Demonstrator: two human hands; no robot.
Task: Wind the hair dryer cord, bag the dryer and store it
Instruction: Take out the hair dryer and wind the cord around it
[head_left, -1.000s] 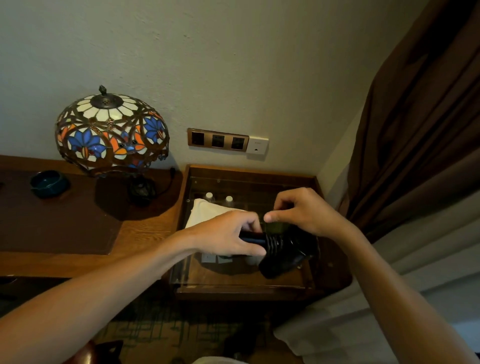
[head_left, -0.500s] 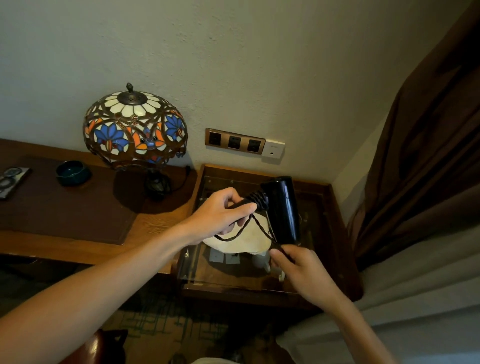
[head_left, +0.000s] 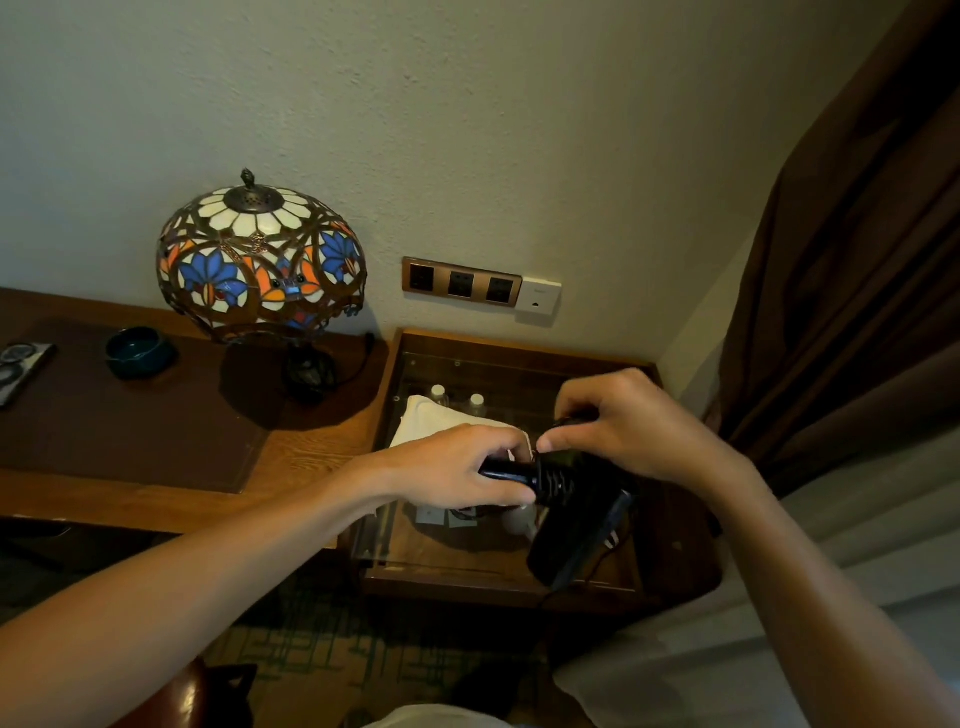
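Note:
A black hair dryer (head_left: 574, 535) hangs over the glass-topped side table (head_left: 519, 358), its barrel pointing down toward me. My left hand (head_left: 452, 475) grips its handle. Black cord (head_left: 553, 480) is coiled in several turns around the handle next to the barrel. My right hand (head_left: 621, 426) sits above the coils, thumb and forefinger pinched on the cord. A loose strand of cord (head_left: 605, 558) trails below the barrel. A white cloth bag (head_left: 431, 418) lies on the glass behind my left hand.
A stained-glass lamp (head_left: 260, 260) stands on the wooden desk (head_left: 311, 447) to the left, with a dark green bowl (head_left: 137, 351) further left. Wall sockets (head_left: 460, 283) sit above the side table. Two small bottles (head_left: 457, 397) show under the glass. Brown curtain (head_left: 852, 286) hangs right.
The dryer has swung from barrel-up to barrel-down. My right hand rose from below the dryer to above the handle, carrying the cord over the coils.

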